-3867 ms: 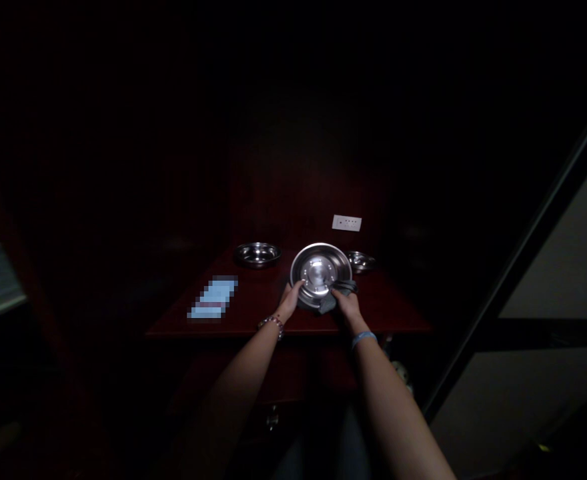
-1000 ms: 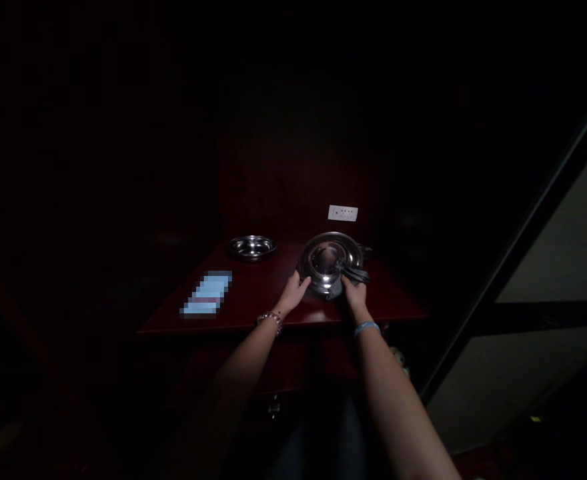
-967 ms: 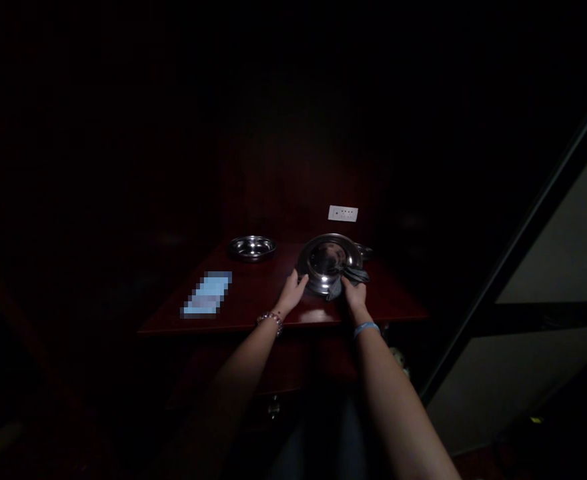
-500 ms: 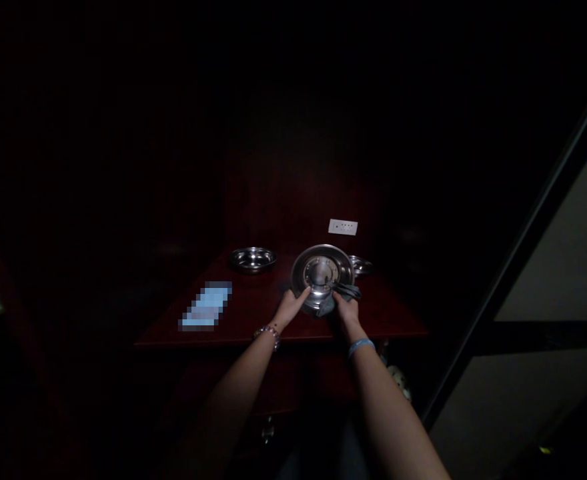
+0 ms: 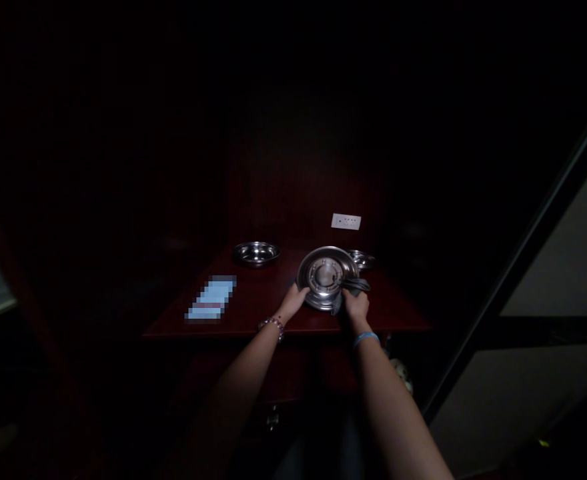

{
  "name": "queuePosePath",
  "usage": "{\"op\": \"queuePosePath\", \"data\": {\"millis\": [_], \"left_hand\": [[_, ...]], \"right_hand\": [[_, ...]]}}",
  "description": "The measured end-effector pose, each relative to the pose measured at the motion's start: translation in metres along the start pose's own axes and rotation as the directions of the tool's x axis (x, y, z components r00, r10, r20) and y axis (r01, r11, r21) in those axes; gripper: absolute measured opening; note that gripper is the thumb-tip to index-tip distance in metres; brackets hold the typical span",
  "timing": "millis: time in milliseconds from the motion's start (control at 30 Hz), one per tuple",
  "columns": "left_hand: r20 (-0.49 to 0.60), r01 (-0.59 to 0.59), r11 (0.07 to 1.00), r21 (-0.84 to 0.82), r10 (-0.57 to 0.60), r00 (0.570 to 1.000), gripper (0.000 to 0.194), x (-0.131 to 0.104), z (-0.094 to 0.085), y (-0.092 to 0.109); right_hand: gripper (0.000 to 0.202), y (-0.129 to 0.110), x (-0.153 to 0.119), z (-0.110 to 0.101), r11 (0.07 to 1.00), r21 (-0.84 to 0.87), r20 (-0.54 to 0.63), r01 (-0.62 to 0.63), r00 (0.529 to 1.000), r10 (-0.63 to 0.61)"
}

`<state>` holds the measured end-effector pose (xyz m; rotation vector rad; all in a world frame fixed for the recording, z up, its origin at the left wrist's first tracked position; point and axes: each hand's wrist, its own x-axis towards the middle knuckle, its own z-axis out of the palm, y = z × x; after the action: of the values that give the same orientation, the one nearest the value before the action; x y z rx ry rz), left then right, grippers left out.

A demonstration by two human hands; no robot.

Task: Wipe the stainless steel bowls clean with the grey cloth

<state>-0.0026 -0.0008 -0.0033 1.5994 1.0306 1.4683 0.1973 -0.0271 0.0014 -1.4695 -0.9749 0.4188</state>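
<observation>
A shiny round metal bowl (image 5: 326, 272) is tilted up above the dark red tabletop, its hollow side facing me. My left hand (image 5: 293, 302) grips its lower left rim, thumb on the inner side and fingers hidden behind. At the lower right rim, my right hand (image 5: 356, 305) is closed on a dark grey cloth (image 5: 355, 285), which lies against the metal. Part of the cloth hangs below the rim. A second metal bowl (image 5: 257, 253) rests on the table at the back left. Another metal bowl (image 5: 362, 259) sits behind the held one, partly covered by it.
A blurred-out pale rectangle (image 5: 211, 299) lies on the left of the red table (image 5: 268, 320). On the back panel is a white socket plate (image 5: 346, 221). Below the table's front edge is a drawer knob (image 5: 272, 419). A pale framed panel (image 5: 553, 267) slants along the right.
My right hand and the cloth have slid outward to the right along the bowl's rim. My left hand keeps its hold. The view has shifted slightly.
</observation>
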Motion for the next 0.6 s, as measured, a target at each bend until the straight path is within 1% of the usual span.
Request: {"op": "queuePosePath", "data": {"millis": [33,100,233,300,367,467,533,600], "left_hand": [[-0.011,0.017,1.000,-0.009,-0.017,1.000,0.041,0.000,0.000,0.000],[-0.038,0.055,0.998,-0.020,-0.056,0.998,0.037,0.001,0.000,0.000],[-0.081,0.137,0.990,0.011,-0.136,0.987,0.029,0.004,-0.002,0.000],[-0.101,0.170,0.985,0.029,-0.167,0.981,0.028,0.005,-0.002,-0.001],[-0.113,0.178,0.983,0.035,-0.173,0.978,0.028,0.005,-0.003,-0.001],[-0.133,0.171,0.984,0.050,-0.163,0.978,0.028,0.004,-0.004,-0.001],[-0.155,0.161,0.985,0.061,-0.150,0.976,0.030,0.003,-0.005,0.000],[-0.180,0.147,0.987,0.063,-0.134,0.975,0.033,0.002,-0.006,0.000]], "right_hand": [[0.025,-0.003,-0.002,-0.003,0.997,-0.065,-0.030,-0.029,0.999,0.027],[0.029,-0.008,-0.006,-0.007,0.988,-0.147,-0.071,-0.039,0.997,0.029],[0.033,-0.018,-0.013,-0.011,0.986,-0.167,-0.057,0.016,0.998,-0.026],[0.036,-0.021,-0.015,-0.011,0.985,-0.173,-0.053,0.001,0.999,-0.010],[0.040,-0.023,-0.015,-0.011,0.988,-0.155,-0.058,-0.025,0.998,0.016],[0.044,-0.022,-0.011,-0.010,0.997,-0.052,-0.081,-0.059,0.995,0.055],[0.047,-0.020,-0.007,-0.008,0.993,0.082,-0.111,-0.085,0.989,0.094],[0.049,-0.018,-0.002,-0.006,0.964,0.246,-0.127,-0.098,0.983,0.132]]}}
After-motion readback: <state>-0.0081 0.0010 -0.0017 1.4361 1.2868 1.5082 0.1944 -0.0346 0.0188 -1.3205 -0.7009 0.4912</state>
